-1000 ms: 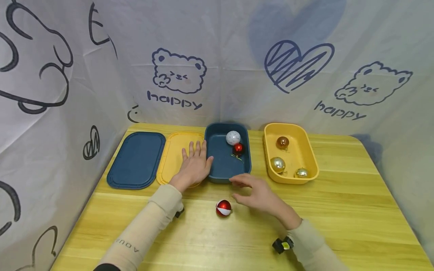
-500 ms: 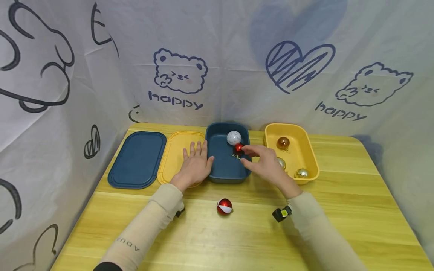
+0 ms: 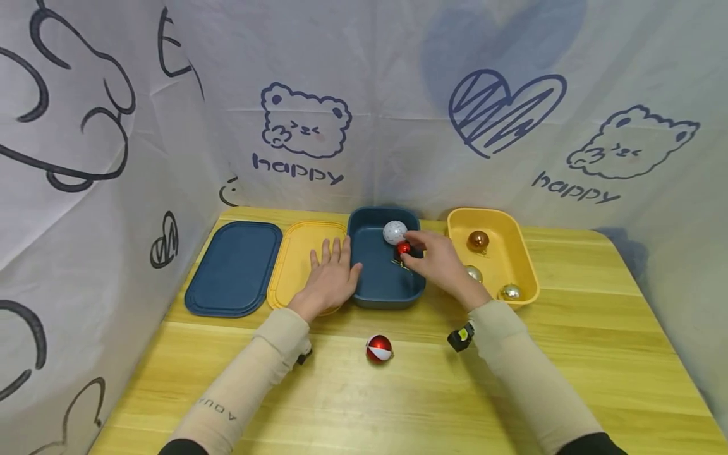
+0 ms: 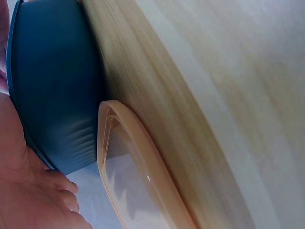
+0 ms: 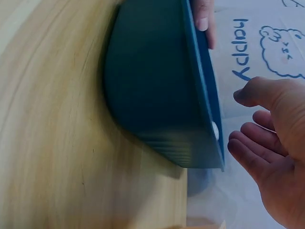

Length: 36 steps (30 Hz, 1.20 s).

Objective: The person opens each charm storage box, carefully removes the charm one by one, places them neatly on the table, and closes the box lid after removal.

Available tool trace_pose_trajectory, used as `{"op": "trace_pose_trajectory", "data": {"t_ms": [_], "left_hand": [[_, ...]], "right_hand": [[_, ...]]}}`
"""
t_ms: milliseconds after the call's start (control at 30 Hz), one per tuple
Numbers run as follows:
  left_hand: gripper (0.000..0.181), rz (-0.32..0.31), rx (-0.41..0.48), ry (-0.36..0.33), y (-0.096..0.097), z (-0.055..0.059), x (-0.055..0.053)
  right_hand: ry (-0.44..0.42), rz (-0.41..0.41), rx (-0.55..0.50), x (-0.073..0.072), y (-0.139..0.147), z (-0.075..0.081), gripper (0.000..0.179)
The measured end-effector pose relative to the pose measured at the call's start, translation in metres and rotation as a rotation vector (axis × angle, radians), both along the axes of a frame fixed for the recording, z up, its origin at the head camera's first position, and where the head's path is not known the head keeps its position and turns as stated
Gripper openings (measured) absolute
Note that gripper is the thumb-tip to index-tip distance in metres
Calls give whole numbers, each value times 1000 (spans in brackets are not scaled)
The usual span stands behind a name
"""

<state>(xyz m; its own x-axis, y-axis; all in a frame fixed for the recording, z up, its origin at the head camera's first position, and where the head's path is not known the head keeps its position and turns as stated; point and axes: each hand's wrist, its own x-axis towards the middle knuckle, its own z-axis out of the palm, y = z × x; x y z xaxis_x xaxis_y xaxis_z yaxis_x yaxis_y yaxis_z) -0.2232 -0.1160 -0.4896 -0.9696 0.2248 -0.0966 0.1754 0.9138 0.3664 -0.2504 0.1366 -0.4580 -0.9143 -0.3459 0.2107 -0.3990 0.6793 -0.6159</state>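
My right hand [image 3: 440, 262] hovers over the right side of the blue box [image 3: 376, 301], its thumb and fingers spread apart. Its fingertips overlap a small red Christmas bauble [image 3: 403, 247] with a gold cord. In the right wrist view, that hand [image 5: 281, 143] stays above the rim with nothing between the fingers. A white speckled ball [image 3: 395, 232] lies behind the red bauble. My left hand [image 3: 330, 281] has its fingers straight, over the yellow lid [image 3: 291, 256] and against the box's left rim. On the table in front rests a red and white bauble [image 3: 379, 349].
To the right stands a yellow box [image 3: 524, 253] holding a copper bauble [image 3: 478, 241] and two gold ones [image 3: 510, 291], one partly behind my right wrist. A dark blue lid [image 3: 233, 268] lies at the left. A printed cloth [image 3: 398, 158] hangs behind the table.
My right hand has moved from the blue box's front edge, up and back, to above the red bauble inside. The left hand has stayed in place.
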Motion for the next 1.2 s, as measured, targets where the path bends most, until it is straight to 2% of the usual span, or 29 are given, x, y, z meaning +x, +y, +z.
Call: {"op": "trace_pose_trajectory", "data": {"t_ms": [267, 533, 1200], "left_hand": [[74, -2, -6, -2, -1, -1, -1], [74, -5, -7, -8, 0, -1, -1], [73, -7, -23, -2, 0, 0, -1]], "right_hand": [[19, -19, 115, -12, -7, -9, 47], [47, 14, 200, -18, -14, -11, 48], [7, 25, 256, -22, -25, -9, 50]]}}
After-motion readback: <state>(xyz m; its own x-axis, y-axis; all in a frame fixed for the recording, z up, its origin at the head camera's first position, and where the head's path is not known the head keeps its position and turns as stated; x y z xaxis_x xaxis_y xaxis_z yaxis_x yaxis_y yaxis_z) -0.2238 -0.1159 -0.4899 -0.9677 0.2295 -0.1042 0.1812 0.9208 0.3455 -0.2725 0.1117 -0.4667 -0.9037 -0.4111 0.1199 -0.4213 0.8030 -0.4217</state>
